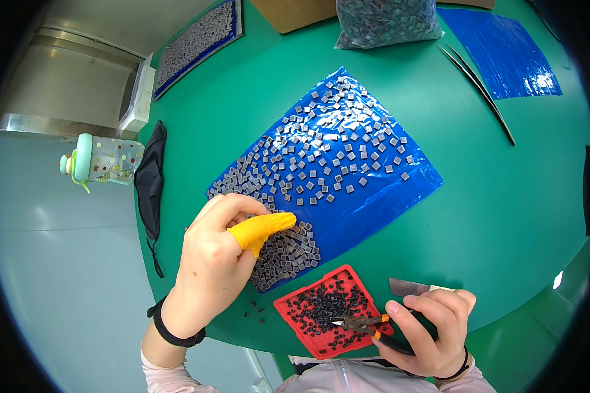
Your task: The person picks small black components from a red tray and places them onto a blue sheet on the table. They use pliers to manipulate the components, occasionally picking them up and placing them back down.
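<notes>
My left hand wears a yellow finger cot on one digit. Its fingers are bent together at the near left part of a blue plastic sheet; whatever they pinch, if anything, is hidden. Many small grey square pieces lie heaped beside the cot and spread over the sheet. My right hand is closed round cutting pliers with orange and black handles. Their jaws hover at a red tray holding tiny black parts. A flat metal blade lies by my right fingertips.
Loose black bits lie left of the tray. Long tweezers and another blue sheet are far right. A bag of pieces stands at the back. At left are a black mask, a bottle and a filled tray.
</notes>
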### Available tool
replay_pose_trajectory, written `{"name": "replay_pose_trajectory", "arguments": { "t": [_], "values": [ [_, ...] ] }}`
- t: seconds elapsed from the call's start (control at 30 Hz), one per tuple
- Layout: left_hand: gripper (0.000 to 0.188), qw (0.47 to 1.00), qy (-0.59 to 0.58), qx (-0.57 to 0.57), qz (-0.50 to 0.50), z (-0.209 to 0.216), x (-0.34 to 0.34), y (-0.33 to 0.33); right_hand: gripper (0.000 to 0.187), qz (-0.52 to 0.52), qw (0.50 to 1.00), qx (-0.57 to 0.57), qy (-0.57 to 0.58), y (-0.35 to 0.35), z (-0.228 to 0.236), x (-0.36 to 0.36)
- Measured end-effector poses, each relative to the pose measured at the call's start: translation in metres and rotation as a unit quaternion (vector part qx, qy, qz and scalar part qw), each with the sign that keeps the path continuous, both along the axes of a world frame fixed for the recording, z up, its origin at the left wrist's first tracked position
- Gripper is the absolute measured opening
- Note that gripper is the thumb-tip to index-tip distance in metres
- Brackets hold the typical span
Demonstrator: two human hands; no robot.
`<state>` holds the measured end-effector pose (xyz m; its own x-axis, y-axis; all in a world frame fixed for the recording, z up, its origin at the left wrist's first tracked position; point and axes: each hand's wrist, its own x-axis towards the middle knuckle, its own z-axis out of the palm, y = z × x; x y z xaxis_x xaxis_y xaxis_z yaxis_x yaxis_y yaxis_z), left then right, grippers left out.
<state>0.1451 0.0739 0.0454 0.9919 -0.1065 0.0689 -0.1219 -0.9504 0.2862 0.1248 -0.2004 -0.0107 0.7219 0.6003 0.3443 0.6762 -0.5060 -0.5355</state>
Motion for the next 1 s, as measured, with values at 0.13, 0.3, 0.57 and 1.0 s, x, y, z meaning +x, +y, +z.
{"name": "replay_pose_trajectory", "arguments": {
  "t": [0.13,0.3,0.57,1.0],
  "values": [
    [0.034,1.000,-0.004,-0.002,0.010,0.000,0.001,-0.001,0.060,0.000,1.000,-0.002,-0.002,0.001,0.000,0.000],
    [0.032,1.000,0.003,-0.001,-0.005,-0.003,0.001,-0.001,0.059,0.000,1.000,0.000,-0.004,0.000,0.000,0.000],
    [0.032,1.000,-0.014,0.012,0.011,0.001,-0.003,-0.001,0.059,0.001,1.000,-0.002,-0.005,0.001,0.001,0.000],
    [0.032,1.000,0.012,-0.002,0.018,-0.001,-0.012,0.001,0.058,-0.003,1.000,-0.013,0.000,0.001,0.002,-0.001]
  ]
}}
